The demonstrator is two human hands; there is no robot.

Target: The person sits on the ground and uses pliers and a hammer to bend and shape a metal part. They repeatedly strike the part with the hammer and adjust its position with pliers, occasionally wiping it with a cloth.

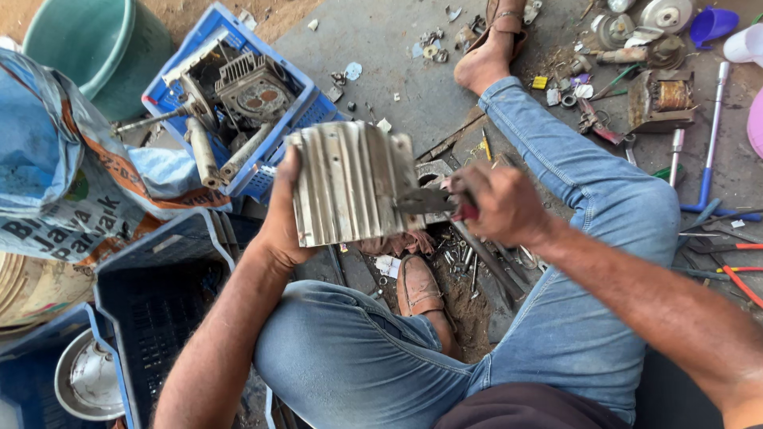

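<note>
A ribbed, finned grey metal casing [350, 181] is held up in front of me by my left hand [282, 218], which grips its left edge from behind. My right hand [501, 202] is closed around a red-handled tool [445, 205] whose flat metal blade rests against the casing's right side. Both hands hover above my jeans-clad legs, and my brown sandal [417, 284] is on the dirty ground just below the casing.
A blue crate [302, 91] of metal motor parts sits behind the casing, with a green bucket [95, 48] at top left and a printed sack [56, 159] at left. Another dark blue crate [151, 310] stands lower left. Scattered tools, a copper coil [668, 95] and scrap lie at right.
</note>
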